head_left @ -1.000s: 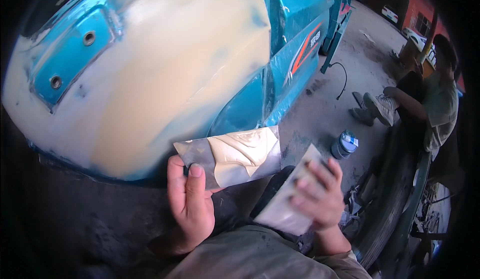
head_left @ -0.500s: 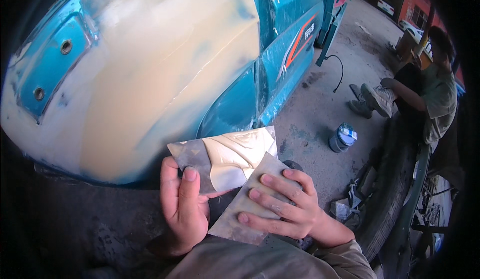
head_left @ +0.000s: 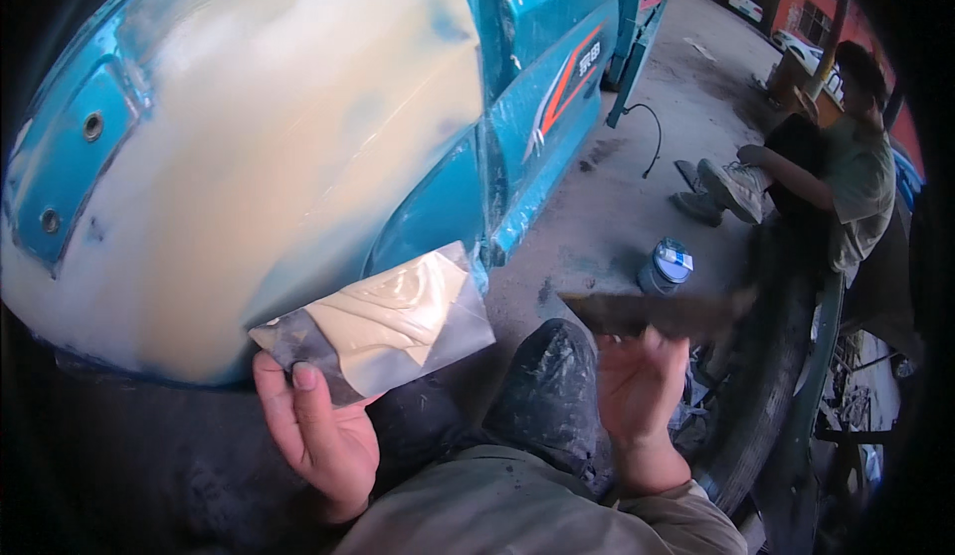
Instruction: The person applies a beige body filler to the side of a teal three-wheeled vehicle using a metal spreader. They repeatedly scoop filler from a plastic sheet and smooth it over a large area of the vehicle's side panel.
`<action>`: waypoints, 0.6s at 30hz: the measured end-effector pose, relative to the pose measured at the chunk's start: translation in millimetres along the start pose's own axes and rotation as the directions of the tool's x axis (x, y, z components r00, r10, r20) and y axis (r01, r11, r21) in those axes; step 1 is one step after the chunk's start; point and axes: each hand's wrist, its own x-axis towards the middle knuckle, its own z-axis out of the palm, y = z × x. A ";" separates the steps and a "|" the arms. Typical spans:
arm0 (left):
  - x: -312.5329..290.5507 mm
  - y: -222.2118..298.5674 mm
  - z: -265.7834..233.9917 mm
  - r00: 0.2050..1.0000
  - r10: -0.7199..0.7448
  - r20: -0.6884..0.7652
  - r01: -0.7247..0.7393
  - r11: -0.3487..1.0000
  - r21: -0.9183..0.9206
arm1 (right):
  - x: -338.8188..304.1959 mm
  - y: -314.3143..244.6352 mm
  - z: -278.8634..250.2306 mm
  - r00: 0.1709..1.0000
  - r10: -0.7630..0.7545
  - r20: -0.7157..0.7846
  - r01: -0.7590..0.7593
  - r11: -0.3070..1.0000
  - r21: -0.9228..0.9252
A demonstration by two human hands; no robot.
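A large, curved teal body panel coated in cream and whitish filler (head_left: 249, 177) is filling the far left in front of you. At the far right, a person in a light shirt (head_left: 860, 192) is sitting with knees drawn up. Your dark-trousered knee (head_left: 545, 381) is rising in the near middle, between your two hands.

Your left hand (head_left: 333, 441) is gripping the near left end of a thin, grey, rectangular metal sheet (head_left: 466, 331), its thumb pressing on the upper face. The sheet is lying well to the left of your right hand (head_left: 645, 391), so your left hand is the nearer one; its long axis is running left to right, the right end reaching slightly farther away. It is overlapping the panel's near right edge from this view, and you cannot tell whether they are touching.

Your right hand is gripping a thin, dark, flat blade (head_left: 652, 313), blurred and almost edge-on, its left end pointing toward the sheet but standing apart from it.

A small, round, blue-grey tub (head_left: 662, 275) is standing on the floor beyond the blade. Thick, smooth cream paste (head_left: 383, 306) is covering the sheet's middle.
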 end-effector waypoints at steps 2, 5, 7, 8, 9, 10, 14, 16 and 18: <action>0.0 -1.4 -0.8 1.000 -0.016 0.002 0.016 1.000 0.008 | 10.2 -3.1 -4.7 0.976 0.192 -0.100 -0.141 0.916 0.376; -1.5 -2.6 1.8 0.999 -0.034 0.000 0.034 0.999 -0.004 | 14.1 -8.9 14.8 0.972 0.208 -0.105 -0.156 0.915 0.372; -1.4 -1.3 3.2 0.998 -0.067 -0.001 0.067 0.998 -0.005 | 12.8 -4.7 14.0 0.990 0.133 -0.053 -0.111 0.948 0.300; -1.7 -1.3 2.8 0.997 -0.073 0.001 0.073 0.997 -0.017 | 8.4 -3.5 15.1 0.995 0.087 -0.044 -0.074 0.969 0.234; -1.7 -3.0 2.8 0.997 -0.079 0.002 0.079 0.996 -0.028 | 4.7 -1.7 16.1 0.999 0.042 -0.031 -0.037 0.985 0.168; -1.6 -3.5 4.1 0.996 -0.085 0.002 0.085 0.996 -0.039 | 2.4 5.4 14.3 0.980 -0.140 0.142 0.135 0.990 0.043; -3.9 -2.9 13.2 0.994 -0.097 -0.042 0.096 0.995 -0.015 | 3.1 -22.7 36.4 0.550 -0.059 0.833 0.793 0.349 -0.499; -0.5 0.7 13.6 0.994 -0.113 0.010 0.113 0.993 -0.045 | -1.5 -17.6 47.2 0.484 -0.021 0.875 0.842 0.285 -0.459; -0.2 2.7 13.4 0.992 -0.125 0.034 0.127 0.991 -0.050 | -3.2 -13.9 52.6 0.461 -0.010 0.887 0.856 0.269 -0.441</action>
